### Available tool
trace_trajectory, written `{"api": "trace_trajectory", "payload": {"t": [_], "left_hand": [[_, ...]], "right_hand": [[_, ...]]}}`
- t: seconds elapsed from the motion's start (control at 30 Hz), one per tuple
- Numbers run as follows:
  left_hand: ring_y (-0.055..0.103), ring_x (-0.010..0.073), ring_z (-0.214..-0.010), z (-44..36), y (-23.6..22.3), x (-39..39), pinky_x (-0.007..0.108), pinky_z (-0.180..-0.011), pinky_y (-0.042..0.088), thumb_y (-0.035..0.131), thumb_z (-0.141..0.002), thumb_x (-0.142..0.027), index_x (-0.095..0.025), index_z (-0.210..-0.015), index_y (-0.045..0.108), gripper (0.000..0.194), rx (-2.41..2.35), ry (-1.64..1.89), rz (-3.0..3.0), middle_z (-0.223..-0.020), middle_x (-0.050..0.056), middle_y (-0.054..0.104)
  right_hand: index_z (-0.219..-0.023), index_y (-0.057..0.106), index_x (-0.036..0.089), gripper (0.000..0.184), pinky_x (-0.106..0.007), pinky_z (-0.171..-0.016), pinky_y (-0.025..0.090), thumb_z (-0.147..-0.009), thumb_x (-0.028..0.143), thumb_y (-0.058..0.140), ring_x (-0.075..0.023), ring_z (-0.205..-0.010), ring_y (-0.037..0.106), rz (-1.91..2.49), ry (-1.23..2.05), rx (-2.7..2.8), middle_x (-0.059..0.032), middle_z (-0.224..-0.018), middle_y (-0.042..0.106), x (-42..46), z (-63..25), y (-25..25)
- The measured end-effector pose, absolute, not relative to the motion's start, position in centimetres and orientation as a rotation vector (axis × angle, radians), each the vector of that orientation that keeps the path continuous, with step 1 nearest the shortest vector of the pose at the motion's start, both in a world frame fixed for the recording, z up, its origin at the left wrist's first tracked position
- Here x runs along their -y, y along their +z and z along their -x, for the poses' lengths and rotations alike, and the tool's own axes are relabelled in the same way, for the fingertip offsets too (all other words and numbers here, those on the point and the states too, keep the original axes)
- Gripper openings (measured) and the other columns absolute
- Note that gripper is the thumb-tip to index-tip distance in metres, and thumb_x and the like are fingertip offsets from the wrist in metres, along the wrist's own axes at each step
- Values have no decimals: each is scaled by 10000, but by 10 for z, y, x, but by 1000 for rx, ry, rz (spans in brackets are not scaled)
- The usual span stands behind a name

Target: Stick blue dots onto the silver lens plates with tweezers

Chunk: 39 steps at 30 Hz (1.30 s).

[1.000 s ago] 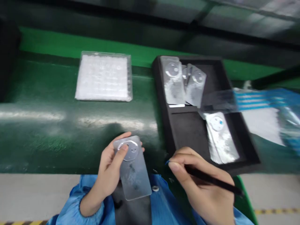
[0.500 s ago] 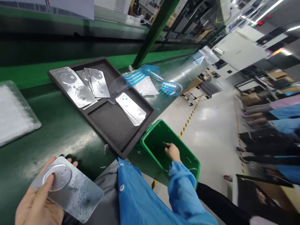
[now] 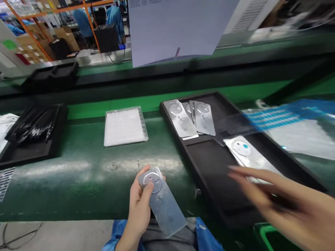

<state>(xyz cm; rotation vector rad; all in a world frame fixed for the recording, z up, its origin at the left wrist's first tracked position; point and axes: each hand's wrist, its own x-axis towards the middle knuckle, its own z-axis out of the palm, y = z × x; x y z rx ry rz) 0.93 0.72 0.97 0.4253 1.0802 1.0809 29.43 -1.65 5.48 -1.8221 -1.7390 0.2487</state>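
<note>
My left hand (image 3: 137, 209) is closed around a silvery phone back cover (image 3: 167, 211) with a round camera ring, thumb resting by the ring. The cover is tilted over my lap at the bench edge. Blurred by motion, my right hand (image 3: 285, 202) hangs above the right part of a black tray (image 3: 214, 164); whether its fingers hold anything cannot be made out. Inside the tray, several similar covers (image 3: 183, 122) lie overlapping at the far left. Another small stack (image 3: 251, 155) with a blue dot on its ring lies at the right, partly behind my right hand.
A clear case with white sheets (image 3: 124, 127) lies left of the tray. Further left stands another black tray (image 3: 51, 150) holding black plastic (image 3: 34, 123). Blue-striped film (image 3: 277, 116) and a white sheet (image 3: 300, 137) lie right. A green bin's rim (image 3: 264, 232) shows below.
My view has swung left. My right hand has come up out of the green bin to above the tray. My left hand still holds the phone back cover.
</note>
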Motion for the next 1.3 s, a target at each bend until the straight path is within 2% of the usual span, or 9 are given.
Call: {"api": "trace_trajectory", "payload": {"t": [0.07,0.23,0.47,0.57,0.73,0.93,1.07,1.2,1.3], "left_hand": [[721,390,-1204,-7,9,-3,445,-971,597,858,-774,-496,-196,-1404,651,728,-1059,1060,-424,-1180,189,801],[723,363,-1198,-7,3,2,436,-995,580,775,-872,-500,-209,-1485,572,708,-1019,1062,-411,-1247,183,778],[722,323,-1173,-16,-6,-2,394,-1041,540,775,-854,-510,-171,-1422,627,678,-1092,1123,-568,-1310,171,748],[729,315,-1144,-16,-10,-3,383,-1029,539,754,-861,-537,-156,-1467,587,735,-1085,1101,-578,-1305,184,743],[711,323,-1183,-15,-10,0,360,-1040,525,745,-862,-522,-163,-1497,567,750,-1077,1063,-573,-1350,178,716],[624,348,-1315,-15,-8,-1,384,-1089,492,746,-863,-420,-182,-1508,563,711,-1070,1043,-526,-1397,162,682],[656,322,-1250,-17,-9,-2,368,-1069,499,730,-879,-418,-179,-1517,537,709,-1064,1054,-548,-1344,160,695],[718,227,-959,-16,-9,0,332,-957,535,689,-919,-413,-206,-1591,386,766,-1119,1081,-605,-1199,120,728],[674,192,-830,-7,-1,-3,297,-846,536,673,-927,-409,-224,-1485,483,618,-1192,1156,-702,-1092,80,728]], "right_hand": [[-1064,789,296,197,-315,-629,591,-971,404,653,-209,-698,711,1666,229,1996,-46,-938,789,-29,-277,79],[-981,815,197,304,-346,-802,600,-805,67,604,-294,-969,777,1787,159,2152,-80,-1033,821,-131,-260,102],[-988,829,241,293,-279,-877,563,-805,58,692,-243,-976,767,1560,335,2427,-29,-1030,822,-187,-181,86],[-1052,815,220,297,-320,-936,559,-855,47,675,-267,-1089,736,1579,355,2441,-55,-1129,804,-216,-148,82],[-1131,726,170,160,-456,-986,571,-1012,271,691,-240,-1116,700,1691,367,2429,-76,-1209,734,-259,-127,78],[-1052,715,169,187,-428,-923,588,-1006,350,708,-220,-1014,706,1766,466,2405,-61,-1105,728,-267,-121,71],[-945,723,167,228,-399,-886,570,-989,391,711,-216,-954,703,1700,593,2262,-56,-997,741,-268,-121,80],[-847,767,145,435,-307,-634,492,-908,569,695,-204,-700,646,1561,834,2054,-72,-777,730,-244,-134,102],[-845,786,140,608,-274,-464,351,-819,735,665,-121,-493,472,1484,1093,1944,-85,-714,717,-197,-150,112]]}}
